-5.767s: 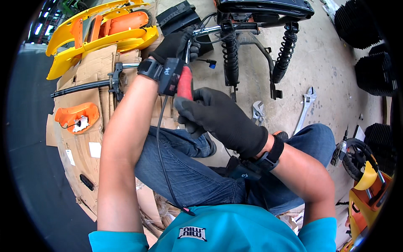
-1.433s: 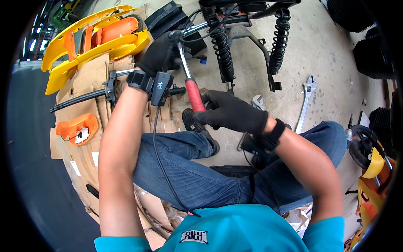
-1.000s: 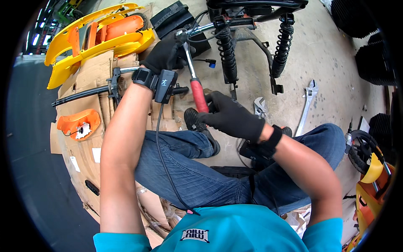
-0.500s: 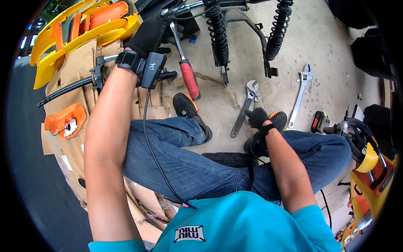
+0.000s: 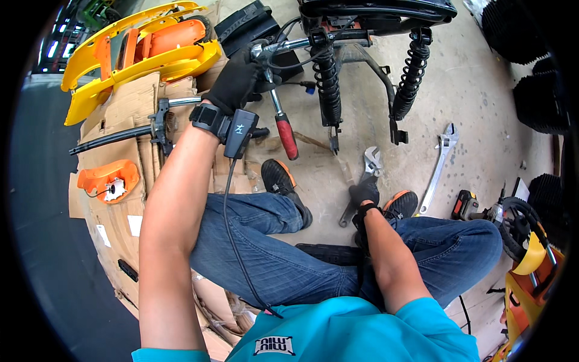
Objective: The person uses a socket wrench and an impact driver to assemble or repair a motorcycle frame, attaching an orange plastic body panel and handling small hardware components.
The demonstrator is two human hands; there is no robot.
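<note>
Frame first: the black vehicle frame (image 5: pixel 380 10), on twin spring shocks (image 5: pixel 327 87), sits at the top on the concrete floor (image 5: pixel 476 99). Its footing can't be judged from here, so a hard pull on the chrome bar (image 5: pixel 297 44) running from it might make it rock.

Left hand (image 5: pixel 235 81), black glove, curled shut about the bar's end and the head of a red-handled tool (image 5: pixel 281 120) — grip hangs free, angled down. Should those fingers loosen, the tool may swing or drop near the shoe (image 5: pixel 277 176); under load, it could slip and pinch them.

Right hand (image 5: pixel 365 192) is down at a dark adjustable wrench (image 5: pixel 373 158) lying on the floor, fingers bent over its handle; can't tell how firmly. A poor hold could let it slide out on lifting.

Smallest snag: the blue plug (image 5: pixel 310 89) on its lead, near the tool, could catch.

Writing, by size: black box (image 5: pixel 247 30), pale lettering, tilted; white shirt patch (image 5: pixel 274 346), bold dark letters, upside down to the camera; wrist unit (image 5: pixel 241 137), one small white character.
</note>
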